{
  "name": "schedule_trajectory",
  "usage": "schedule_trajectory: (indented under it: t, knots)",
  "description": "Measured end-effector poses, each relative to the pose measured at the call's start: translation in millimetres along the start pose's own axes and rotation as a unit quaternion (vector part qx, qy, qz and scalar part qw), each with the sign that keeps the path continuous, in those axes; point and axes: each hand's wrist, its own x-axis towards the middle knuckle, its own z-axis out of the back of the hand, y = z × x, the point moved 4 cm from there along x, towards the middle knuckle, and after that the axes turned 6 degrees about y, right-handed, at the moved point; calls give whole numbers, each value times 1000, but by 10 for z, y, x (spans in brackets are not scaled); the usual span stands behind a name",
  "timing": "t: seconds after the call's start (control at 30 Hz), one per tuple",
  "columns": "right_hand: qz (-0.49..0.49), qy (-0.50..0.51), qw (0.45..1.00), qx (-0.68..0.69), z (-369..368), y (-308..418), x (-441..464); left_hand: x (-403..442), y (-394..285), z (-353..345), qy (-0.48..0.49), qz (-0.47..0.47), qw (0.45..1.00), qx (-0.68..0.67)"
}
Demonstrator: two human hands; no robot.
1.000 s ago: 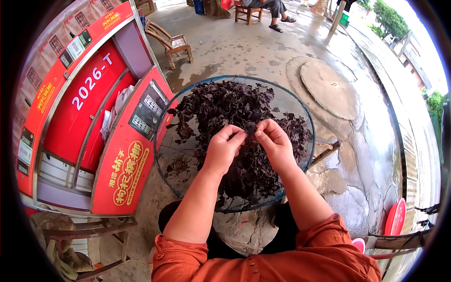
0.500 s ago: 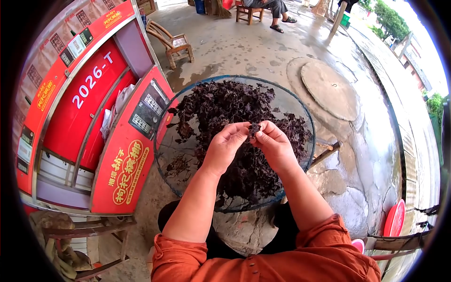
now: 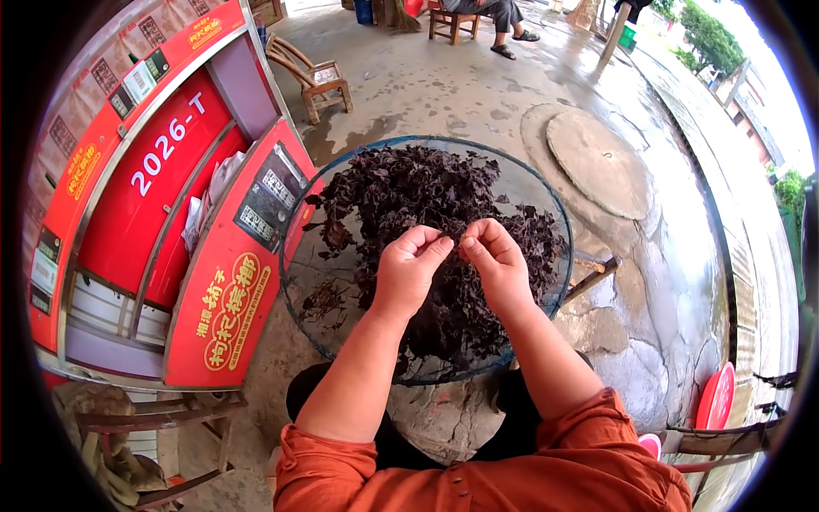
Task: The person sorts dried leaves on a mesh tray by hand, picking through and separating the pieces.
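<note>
A wide round mesh tray (image 3: pixel 324 282) with a blue rim sits in front of my knees. Heaped over it are crinkled dark purple leaves (image 3: pixel 409 192). Above the middle of the heap, my left hand (image 3: pixel 415 263) pinches thumb against forefinger. My right hand (image 3: pixel 493 256) makes a similar pinch just beside it, with a narrow gap between the fingertips. A small dark leaf piece appears to be at both sets of fingertips, though it blends into the heap behind. Brownish scraps (image 3: pixel 324 303) lie at the tray's left side.
A red display cabinet (image 3: pixel 226 299) stands close on the left. Beyond the tray are a small bamboo chair (image 3: pixel 320 78) and a seated person's legs (image 3: pixel 505 26). To the right lie a round concrete cover (image 3: pixel 597 162) and a red plastic basin (image 3: pixel 717 397).
My fingertips have parted slightly, the left hand shifting a little left and down. The dark leaf cluster seen between them is now less visible. The tray has stayed put.
</note>
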Motion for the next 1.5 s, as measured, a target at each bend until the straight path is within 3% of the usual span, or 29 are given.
schedule_trajectory:
  t: [0.23,0.3,0.37,0.5,0.57,0.63,0.73,0.8,0.9,0.93,0.97,1.1,1.17,1.2,1.3,1.37,1.47,1.5]
  knots:
    - [28,-79,996,29,352,97,96,20,-54,186,-87,-10,996,-15]
    - [39,-96,994,18,478,188,114,54,-78,353,-63,-26,997,-21]
    - [26,-85,995,-55,394,228,83,70,-87,369,-54,-19,993,105]
    - [44,-36,982,-179,273,134,59,34,-104,250,-62,6,982,181]
    - [85,-29,961,-260,97,258,14,15,-185,92,23,25,998,47]
    - [111,-1,931,-347,13,283,-26,18,-88,24,50,17,998,-27]
    - [109,21,930,-349,-51,295,-35,4,-58,30,28,17,999,-8]
    - [30,22,986,-161,-51,269,-27,-17,-103,25,23,-3,999,44]
    - [5,-18,970,-243,12,253,-21,-34,-90,-19,54,-44,990,121]
    - [39,-32,964,-262,50,236,-15,-43,-118,-30,53,-75,983,159]
    - [93,-61,958,-265,101,228,-1,-44,-126,-24,54,-75,983,159]
    - [51,-153,974,-159,563,274,95,-20,-156,109,27,-18,998,56]
    - [37,-99,984,-147,600,219,120,-14,-126,105,25,-2,998,60]
    - [54,-75,975,-203,553,240,121,-6,-118,83,28,-1,998,60]
    - [63,-63,964,-252,317,387,43,-18,-89,-1,34,8,999,25]
    - [77,18,961,-266,210,457,34,-21,-100,-28,22,24,999,-8]
    - [86,67,933,-343,78,468,23,-13,-96,-43,29,15,999,-18]
    - [137,84,912,-378,60,442,38,-15,-84,-39,31,16,999,-18]
